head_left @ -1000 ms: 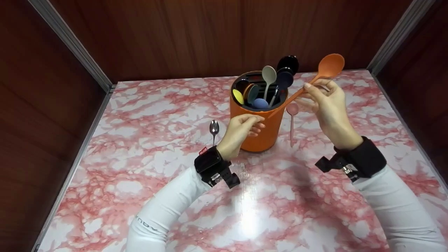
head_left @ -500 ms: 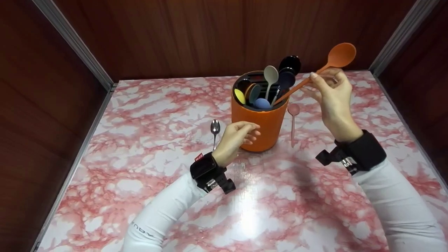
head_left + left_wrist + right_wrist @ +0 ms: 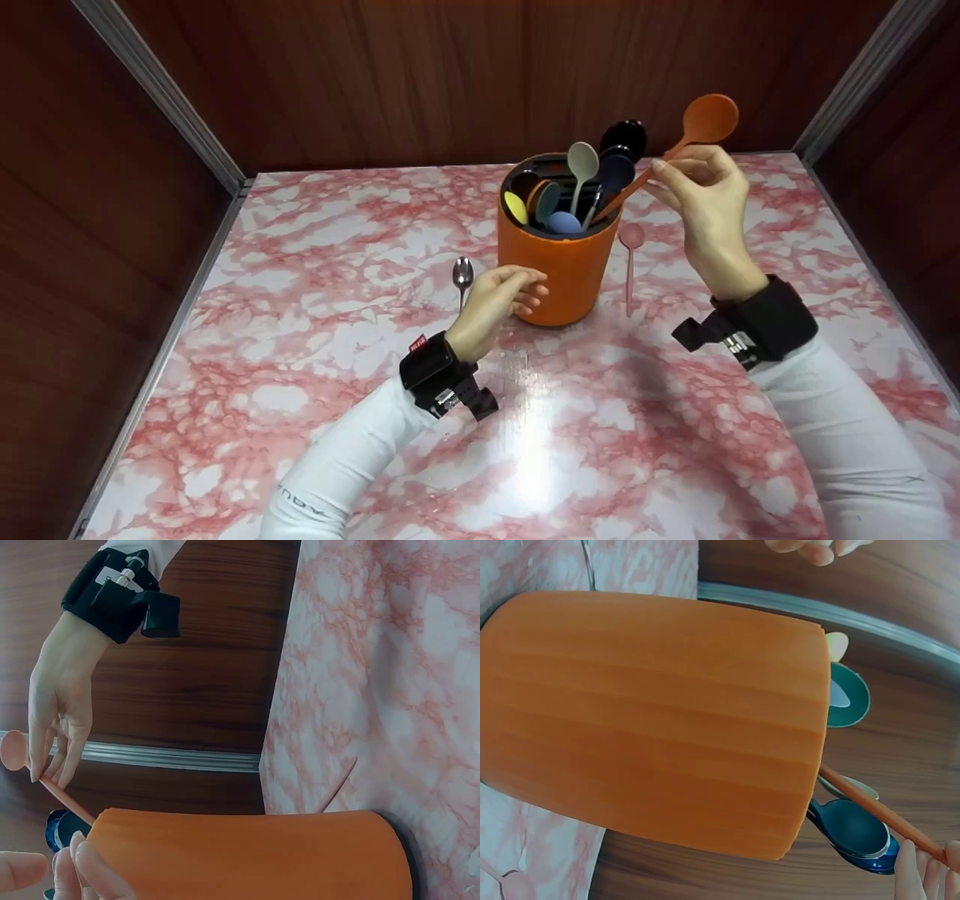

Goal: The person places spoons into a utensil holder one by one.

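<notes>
My right hand (image 3: 712, 199) pinches an orange spoon (image 3: 710, 118) by its handle, just below the bowl. The spoon slants with its bowl up to the right, and the handle's lower end dips inside the rim of an orange utensil holder (image 3: 559, 277). In the right wrist view the handle (image 3: 885, 814) crosses the holder's rim. My left hand (image 3: 499, 300), loosely bent and holding nothing, hovers by the holder's front left side. Inside the holder stand a cream spoon (image 3: 583, 161), a blue spoon (image 3: 564, 223), a yellow utensil (image 3: 516, 208) and several dark ones.
A metal spoon (image 3: 463, 274) lies on the marbled table (image 3: 300, 337) left of the holder, partly covered by my left hand. To the holder's right lies a pink spoon (image 3: 631, 237). Dark wooden panels (image 3: 450, 82) enclose the back and sides.
The orange spoon's handle end has come from in front of the holder to inside its rim, and the spoon has slid down slightly since. My left hand has drawn down and left.
</notes>
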`<state>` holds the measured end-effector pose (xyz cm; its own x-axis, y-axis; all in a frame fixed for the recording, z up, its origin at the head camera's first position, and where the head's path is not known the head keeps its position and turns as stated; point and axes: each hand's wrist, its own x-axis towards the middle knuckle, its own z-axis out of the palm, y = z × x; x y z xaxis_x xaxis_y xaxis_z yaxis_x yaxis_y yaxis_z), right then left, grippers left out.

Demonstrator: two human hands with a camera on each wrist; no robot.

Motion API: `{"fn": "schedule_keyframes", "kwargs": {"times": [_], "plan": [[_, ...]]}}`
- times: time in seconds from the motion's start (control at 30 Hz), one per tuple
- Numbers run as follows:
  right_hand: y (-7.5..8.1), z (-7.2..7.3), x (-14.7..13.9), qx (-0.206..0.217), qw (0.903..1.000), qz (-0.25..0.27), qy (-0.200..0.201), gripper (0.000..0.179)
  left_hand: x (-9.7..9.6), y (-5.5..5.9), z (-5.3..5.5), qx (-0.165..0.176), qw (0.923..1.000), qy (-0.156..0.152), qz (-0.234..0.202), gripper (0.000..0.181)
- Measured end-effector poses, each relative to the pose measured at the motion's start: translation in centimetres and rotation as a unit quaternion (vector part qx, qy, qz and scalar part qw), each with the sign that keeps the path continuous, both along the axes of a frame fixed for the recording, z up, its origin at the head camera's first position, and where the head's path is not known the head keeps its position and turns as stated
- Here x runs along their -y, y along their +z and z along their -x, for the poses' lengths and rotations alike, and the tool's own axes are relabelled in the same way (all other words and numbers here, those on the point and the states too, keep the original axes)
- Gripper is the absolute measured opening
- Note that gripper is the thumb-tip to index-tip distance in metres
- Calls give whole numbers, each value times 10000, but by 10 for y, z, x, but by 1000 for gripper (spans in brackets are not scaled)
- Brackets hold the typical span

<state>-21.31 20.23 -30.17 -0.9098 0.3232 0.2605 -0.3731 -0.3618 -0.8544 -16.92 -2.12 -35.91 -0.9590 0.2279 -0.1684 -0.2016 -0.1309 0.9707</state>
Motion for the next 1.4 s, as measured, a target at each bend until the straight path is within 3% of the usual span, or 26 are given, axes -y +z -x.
{"fn": "schedule_keyframes", "kwargs": {"times": [0.2, 0.43, 1.0, 1.27, 1.4], "plan": [[-6, 2, 2, -8, 9999, -104, 105, 11, 4, -4, 1, 70, 9998, 64, -147, 22], [-12, 4, 4, 106, 9991, -402, -41, 13, 10, -9, 1, 85, 9995, 127, -267, 22], [-25, 7, 4, 265, 9974, -459, 486, 12, 21, -18, 3, 262, 9987, 246, -363, 26], [-30, 5, 2, 412, 9965, -554, 470, 16, 20, -22, 4, 275, 9984, 244, -431, 26], [-35, 4, -1, 511, 9957, -594, 489, 10, 20, -24, 4, 263, 9986, 214, -400, 25]]}}
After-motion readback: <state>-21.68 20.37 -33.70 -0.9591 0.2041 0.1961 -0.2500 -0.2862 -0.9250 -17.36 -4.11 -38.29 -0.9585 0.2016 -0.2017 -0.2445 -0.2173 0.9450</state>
